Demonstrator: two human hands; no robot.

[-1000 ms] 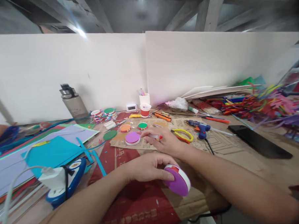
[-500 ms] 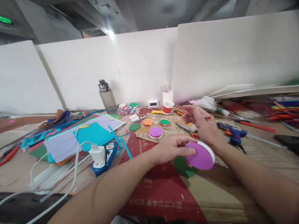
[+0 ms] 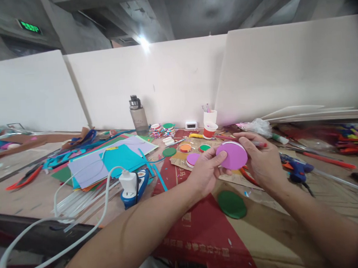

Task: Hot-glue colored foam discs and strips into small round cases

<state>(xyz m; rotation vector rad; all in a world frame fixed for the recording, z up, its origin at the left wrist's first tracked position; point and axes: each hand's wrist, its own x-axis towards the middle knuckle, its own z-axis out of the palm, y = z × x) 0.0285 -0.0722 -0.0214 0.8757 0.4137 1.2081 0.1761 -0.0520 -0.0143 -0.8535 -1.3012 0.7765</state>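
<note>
My left hand (image 3: 208,170) grips a round purple disc (image 3: 233,157) with a white rim, its thumb lying on the purple face. My right hand (image 3: 261,158) is at the disc's right edge, thumb and fingers closed near the rim. A slim pen-like stick with a red end (image 3: 261,144) is tucked in that hand; most of it is hidden. Below the hands, a green disc (image 3: 232,204) lies flat on the cardboard. Behind my left hand sits another purple disc (image 3: 192,159), partly covered, near an orange disc (image 3: 185,148) and a small green-topped disc (image 3: 204,148).
Coloured sheets (image 3: 90,169) and a blue power strip (image 3: 139,183) with a looping white cable lie left. A bottle (image 3: 139,119) and a red-and-white cup (image 3: 210,130) stand at the back. To the right is a blue glue gun (image 3: 299,170).
The purple disc has been raised and turned more face-on. My right hand has come down to its edge. The lower green disc is now uncovered, and the view has shifted left.
</note>
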